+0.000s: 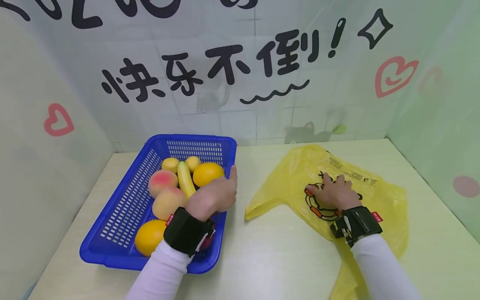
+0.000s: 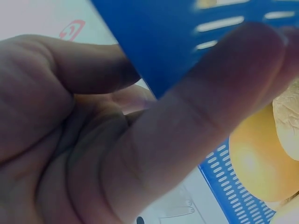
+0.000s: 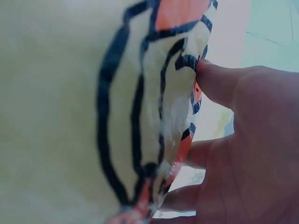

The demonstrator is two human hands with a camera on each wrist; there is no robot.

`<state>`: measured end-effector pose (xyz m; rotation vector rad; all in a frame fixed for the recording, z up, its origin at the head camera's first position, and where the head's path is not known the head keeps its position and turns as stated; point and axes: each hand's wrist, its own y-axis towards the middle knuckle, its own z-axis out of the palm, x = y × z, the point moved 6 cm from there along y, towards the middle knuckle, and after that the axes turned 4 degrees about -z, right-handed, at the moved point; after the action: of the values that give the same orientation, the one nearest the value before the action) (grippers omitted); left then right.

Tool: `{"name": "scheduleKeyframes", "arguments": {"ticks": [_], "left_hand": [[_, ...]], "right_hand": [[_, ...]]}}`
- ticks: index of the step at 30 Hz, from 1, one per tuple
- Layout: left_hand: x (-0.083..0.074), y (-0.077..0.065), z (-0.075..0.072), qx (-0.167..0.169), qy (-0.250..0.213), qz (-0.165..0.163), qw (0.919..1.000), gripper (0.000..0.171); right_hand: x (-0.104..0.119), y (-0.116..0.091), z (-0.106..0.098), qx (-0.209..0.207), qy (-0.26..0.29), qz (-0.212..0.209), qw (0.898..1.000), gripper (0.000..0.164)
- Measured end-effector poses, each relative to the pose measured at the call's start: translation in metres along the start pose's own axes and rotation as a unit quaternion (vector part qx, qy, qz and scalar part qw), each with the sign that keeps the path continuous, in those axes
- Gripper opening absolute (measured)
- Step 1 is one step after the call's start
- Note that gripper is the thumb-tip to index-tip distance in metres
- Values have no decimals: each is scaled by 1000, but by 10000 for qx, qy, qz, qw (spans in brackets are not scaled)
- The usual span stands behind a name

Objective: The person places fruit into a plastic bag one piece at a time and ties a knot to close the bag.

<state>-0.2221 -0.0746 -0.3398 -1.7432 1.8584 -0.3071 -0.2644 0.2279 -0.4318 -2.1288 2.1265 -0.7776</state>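
Observation:
A blue plastic basket (image 1: 112, 263) with slotted walls stands on the left of the table. My left hand (image 1: 213, 195) grips its right side; the left wrist view has the basket wall (image 2: 154, 42) between thumb and fingers. Inside lie a banana (image 1: 184, 177), two peaches (image 1: 163, 183), orange-coloured fruits (image 1: 150, 236) and small yellow fruits (image 1: 170, 164). A dark red fruit is mostly hidden under my left wrist. On the right, a yellow plastic bag (image 1: 386, 212) is spread flat, and my right hand (image 1: 335, 193) rests on its printed picture with fingers spread.
Pale table surface (image 1: 270, 246) shows between basket and bag. A printed wall sheet (image 1: 240, 121) with black lettering stands along the back edge, with side sheets to the left and right. One handle of the bag (image 1: 346, 275) trails toward the front edge.

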Motion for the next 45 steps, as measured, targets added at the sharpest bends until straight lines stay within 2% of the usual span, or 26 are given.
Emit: {"name": "scheduleKeyframes", "arguments": {"ticks": [8,15,19,23,27,30,38,45], "left_hand": [[1,1,-1,32,27,20,10000,81],[-1,0,-1,-49,104,112,9999,79],[-1,-1,-2,-111,206,121,9997,77],[-1,-2,-2,-120,259,135,9995,77],[-2,-3,-2,-158,256,200,9993,76],[-3,-3,-3,-184,248,235,9992,75],[-2,-3,1,-160,163,260,9994,75],[-2,-3,-1,-186,130,287,9993,75]], "right_hand": [[2,-2,-10,-119,-254,-67,9996,95],[-4,-2,-21,-394,-677,-202,9967,92],[-8,-3,-27,-550,-668,-223,9960,89],[-11,0,-31,-675,-592,-574,9943,88],[-12,4,-29,-478,-448,-1225,9903,94],[-14,6,-24,-234,-339,-1451,9886,102],[-19,3,-10,233,-144,-1427,9894,109],[-22,5,-6,267,-115,-1297,9911,111]]}}
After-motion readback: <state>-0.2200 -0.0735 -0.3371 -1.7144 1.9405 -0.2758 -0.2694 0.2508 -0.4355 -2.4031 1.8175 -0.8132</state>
